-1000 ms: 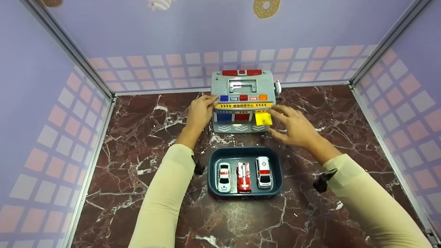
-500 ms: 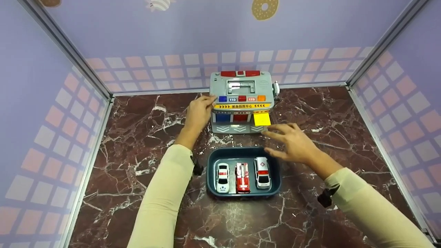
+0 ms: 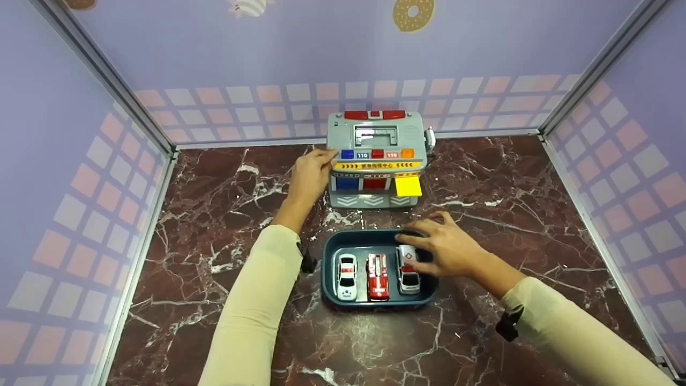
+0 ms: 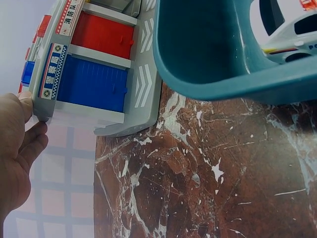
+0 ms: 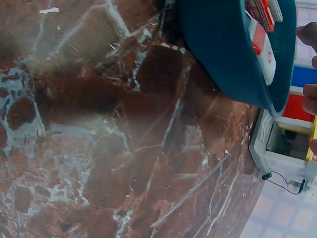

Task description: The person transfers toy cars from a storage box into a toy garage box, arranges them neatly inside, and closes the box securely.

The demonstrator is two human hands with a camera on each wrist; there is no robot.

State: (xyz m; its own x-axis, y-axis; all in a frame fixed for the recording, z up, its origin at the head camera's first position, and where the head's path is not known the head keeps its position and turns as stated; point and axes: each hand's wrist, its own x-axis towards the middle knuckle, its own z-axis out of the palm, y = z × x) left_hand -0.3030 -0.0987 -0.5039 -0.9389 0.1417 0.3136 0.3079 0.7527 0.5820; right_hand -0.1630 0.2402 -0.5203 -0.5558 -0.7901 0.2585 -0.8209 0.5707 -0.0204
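Note:
My left hand (image 3: 310,179) grips the left front corner of a grey toy rescue station (image 3: 343,134), thumb on top and fingers curled below in the left wrist view. The station's yellow door (image 3: 408,186) is swung up, while its blue door (image 4: 94,82) and red door (image 4: 104,37) are down. Over the right end of a dark teal tray (image 3: 380,304) is my right hand (image 3: 445,246), fingers spread. Thumb and fingertips hover around a white toy ambulance (image 3: 410,281), partly covering it from above. Only its fingertips show in the right wrist view.
In the tray, a white toy police car (image 3: 347,276) lies at the left and a red toy fire truck (image 3: 378,281) in the middle. A telephone handset (image 3: 430,138) hangs on the station's right side. Patterned walls (image 3: 353,48) enclose the marbled tabletop (image 3: 225,214).
My right hand has moved from the station's raised yellow door down to the tray, above the ambulance. The left hand has stayed at the station's corner.

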